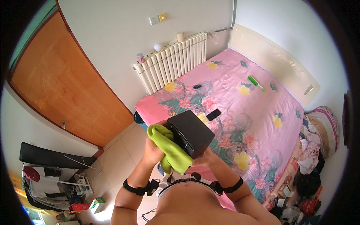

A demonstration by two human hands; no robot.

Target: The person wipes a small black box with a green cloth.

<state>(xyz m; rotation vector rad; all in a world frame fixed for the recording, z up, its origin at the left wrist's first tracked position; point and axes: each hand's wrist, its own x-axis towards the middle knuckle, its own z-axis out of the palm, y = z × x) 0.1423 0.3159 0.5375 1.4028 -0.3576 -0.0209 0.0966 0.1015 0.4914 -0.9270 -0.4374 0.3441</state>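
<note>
I hold a black box (192, 130) in front of my waist, above the near edge of the bed. My left hand (154, 147) grips the box's left side, together with a lime-green cloth (171, 152) that hangs over its near left side. Under the lower right corner of the box is my right hand (204, 158); its fingers are partly hidden by the box. Beyond the box a black smartphone (213, 114) lies on the floral bedsheet (253, 112).
On the bed lie a hairbrush (198, 87) and a green-bristled brush (254, 81). A white radiator (174, 62) stands along the wall. Clothes (309, 154) are heaped at the right. A folding table (50, 156) and a green-and-white box (97, 204) are at lower left.
</note>
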